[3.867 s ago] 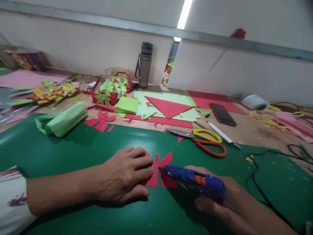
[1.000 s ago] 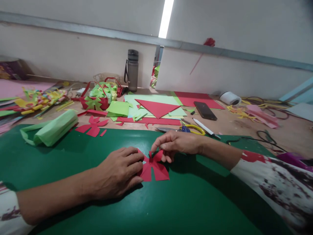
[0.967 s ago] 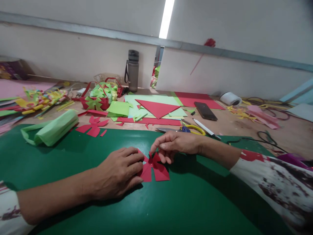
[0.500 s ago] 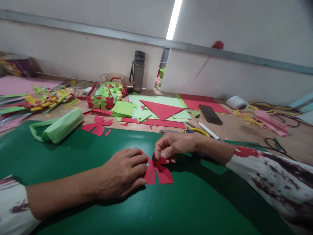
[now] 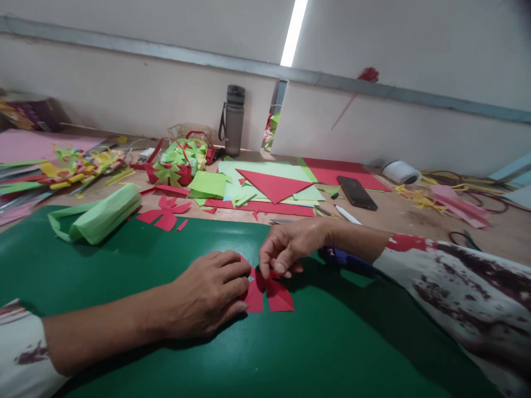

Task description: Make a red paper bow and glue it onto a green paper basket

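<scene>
A red paper petal cutout (image 5: 280, 296) lies on the green mat (image 5: 249, 359) in front of me. My left hand (image 5: 209, 293) rests over its left side with bent fingers and holds it down. At its upper middle is my right hand (image 5: 284, 251), fingers curled, the index fingertip touching the paper's centre and the thumb tip close beside an upper petal. The fingers cover part of that petal. Behind my right forearm lies a dark blue tool handle (image 5: 346, 261). Further back on the mat is another red petal cutout (image 5: 166, 213) with a small scrap next to it.
A folded green paper roll (image 5: 99, 218) sits at the mat's left edge. Behind are a red paper basket (image 5: 170, 175), a red paper triangle (image 5: 276, 185) on pale green sheets, a phone (image 5: 357, 192), a white pen (image 5: 347, 214) and a grey bottle (image 5: 234, 121).
My right hand has shifted slightly left, its index finger now pointing down onto the cutout's centre. The upper petal shows less. My left hand stays in place. The blue handle shows more.
</scene>
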Tool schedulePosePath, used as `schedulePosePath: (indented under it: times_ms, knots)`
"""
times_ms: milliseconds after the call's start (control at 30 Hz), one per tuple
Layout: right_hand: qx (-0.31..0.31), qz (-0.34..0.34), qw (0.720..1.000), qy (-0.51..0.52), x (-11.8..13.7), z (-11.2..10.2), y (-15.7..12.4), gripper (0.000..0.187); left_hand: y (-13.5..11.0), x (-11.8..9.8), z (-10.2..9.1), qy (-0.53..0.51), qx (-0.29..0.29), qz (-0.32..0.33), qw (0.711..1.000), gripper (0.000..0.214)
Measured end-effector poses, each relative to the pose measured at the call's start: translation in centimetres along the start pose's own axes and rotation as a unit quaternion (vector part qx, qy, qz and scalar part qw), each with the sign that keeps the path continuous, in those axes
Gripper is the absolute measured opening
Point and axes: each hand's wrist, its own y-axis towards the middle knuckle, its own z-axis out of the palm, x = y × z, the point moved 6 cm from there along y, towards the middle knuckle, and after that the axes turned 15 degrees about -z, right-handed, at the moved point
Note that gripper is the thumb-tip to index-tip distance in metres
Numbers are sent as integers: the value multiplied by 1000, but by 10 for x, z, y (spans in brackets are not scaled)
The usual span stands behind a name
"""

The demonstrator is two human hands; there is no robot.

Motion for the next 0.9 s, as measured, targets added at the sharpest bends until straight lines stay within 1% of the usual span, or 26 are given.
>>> schedulePosePath:
  times_ms: [100,267,500,733,900]
  knots:
    - [-4,9,1000,-4,-1,0,1,26,0,1,0,-4,-1,-1,1000,19]
    - [-29,33,999,-24,-3,-3,4,17,-1,0,-1,1,-1,-3,1000,20]
    - [-60,72,991,-96,-2,-10,2,14,0,0,-1,7,1,-7,1000,21]
    - [-81,111,970,-199,3,-12,6,4,1,0,-1,4,-2,-9,1000,20]
    - [-97,117,946,-287,11,-9,9,7,1,0,0,1,12,-12,1000,21]
